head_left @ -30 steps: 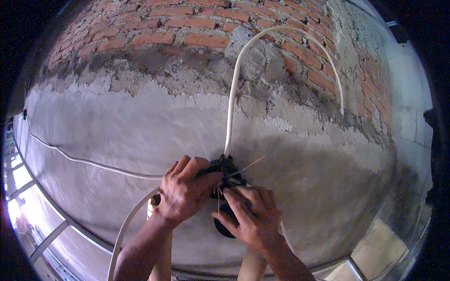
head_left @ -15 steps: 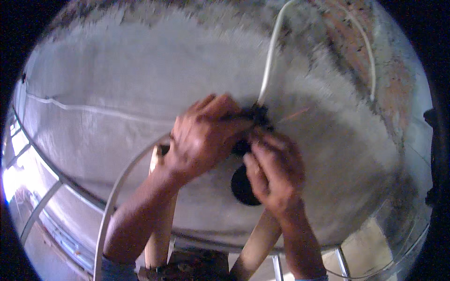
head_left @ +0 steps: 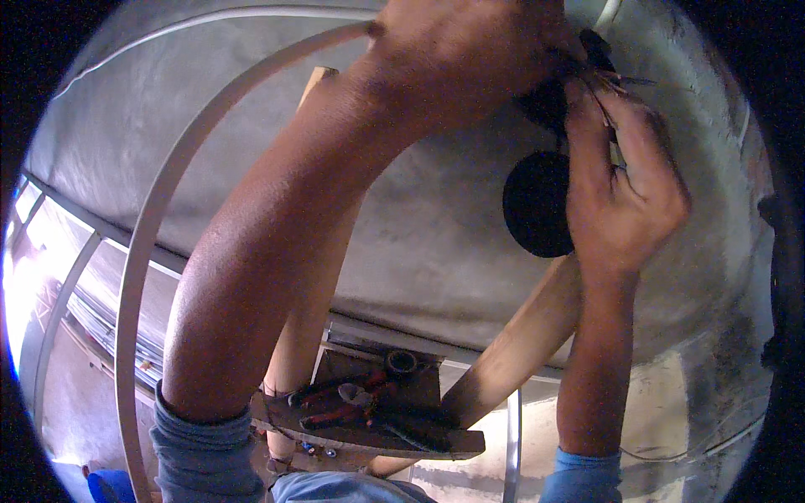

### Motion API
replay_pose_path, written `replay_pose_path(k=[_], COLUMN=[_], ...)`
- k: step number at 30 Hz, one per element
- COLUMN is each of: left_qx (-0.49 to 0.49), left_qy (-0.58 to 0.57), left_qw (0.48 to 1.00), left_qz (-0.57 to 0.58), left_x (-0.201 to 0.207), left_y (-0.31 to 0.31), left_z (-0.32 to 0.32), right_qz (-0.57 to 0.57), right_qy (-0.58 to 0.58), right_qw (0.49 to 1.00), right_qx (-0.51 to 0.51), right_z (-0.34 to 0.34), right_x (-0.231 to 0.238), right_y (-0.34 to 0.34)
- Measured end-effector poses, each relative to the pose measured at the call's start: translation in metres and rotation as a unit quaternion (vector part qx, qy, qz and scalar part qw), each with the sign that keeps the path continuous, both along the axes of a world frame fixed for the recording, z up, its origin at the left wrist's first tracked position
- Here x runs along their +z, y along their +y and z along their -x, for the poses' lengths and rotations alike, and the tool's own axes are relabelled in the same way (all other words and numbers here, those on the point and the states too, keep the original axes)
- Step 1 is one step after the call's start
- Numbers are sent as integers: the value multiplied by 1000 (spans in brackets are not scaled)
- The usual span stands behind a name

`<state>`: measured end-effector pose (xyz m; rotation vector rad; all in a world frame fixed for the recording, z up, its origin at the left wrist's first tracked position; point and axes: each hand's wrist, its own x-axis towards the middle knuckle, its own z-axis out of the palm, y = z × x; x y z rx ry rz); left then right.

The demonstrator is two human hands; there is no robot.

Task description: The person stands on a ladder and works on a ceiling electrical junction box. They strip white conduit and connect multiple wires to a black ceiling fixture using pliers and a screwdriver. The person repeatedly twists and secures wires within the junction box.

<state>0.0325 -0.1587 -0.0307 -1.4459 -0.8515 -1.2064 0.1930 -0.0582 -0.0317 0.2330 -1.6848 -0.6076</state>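
Observation:
My left hand (head_left: 478, 59) reaches up to the top edge of the head view, curled in at a black fitting (head_left: 543, 107) on the grey surface. Its fingertips are mostly hidden. My right hand (head_left: 627, 189) is closed in a pinch beside the fitting, with thin dark wires (head_left: 605, 107) between thumb and fingers. A white cable (head_left: 610, 12) comes down to the fitting from above. Just below, a black round opening or disc (head_left: 537, 205) is partly covered by my right hand. A thick pale cable (head_left: 142, 243) bends down from beside my left wrist.
Wooden ladder legs (head_left: 524, 335) rise on both sides below my hands. Red-handled pliers (head_left: 335, 411) and a black ring-shaped roll (head_left: 401, 362) lie on a wooden board (head_left: 457, 442). Another white cable (head_left: 210, 14) crosses the grey surface. A metal frame (head_left: 63, 314) stands left.
The view has shifted, so hands, fitting and round black shape sit higher and farther right. The board with pliers has come into sight. Both hands remain at the fitting.

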Motion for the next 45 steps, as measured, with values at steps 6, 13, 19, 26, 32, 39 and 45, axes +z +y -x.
replay_pose_path(k=[6, 13, 19, 26, 32, 39, 45], left_qx=[-10, 15, 60, 16, -1, 77, 74], left_qy=[16, -91, -22, -60, -53, -93, -3], left_qw=[1000, 996, 997, 998, 998, 993, 996], left_qz=[-12, -19, -48, 7, 21, -12, -51], left_x=[-2, 0, 5, 2, 7, 4, -4], left_y=[6, 17, 21, 9, -7, 6, 8], left_z=[16, 18, 30, 28, 28, 13, 16], right_qz=[44, 134, 119, 166, 202, 202, 180], right_qy=[21, 17, 0, 4, -2, 32, 50], right_qw=[999, 988, 989, 985, 978, 979, 982], right_qx=[-16, 79, 89, 54, 52, 12, 37], right_z=[12, 24, 23, 23, 14, 12, 17], right_x=[-9, -5, -2, -2, 8, 8, 9], right_y=[-4, -3, 13, 12, -3, -4, -1])
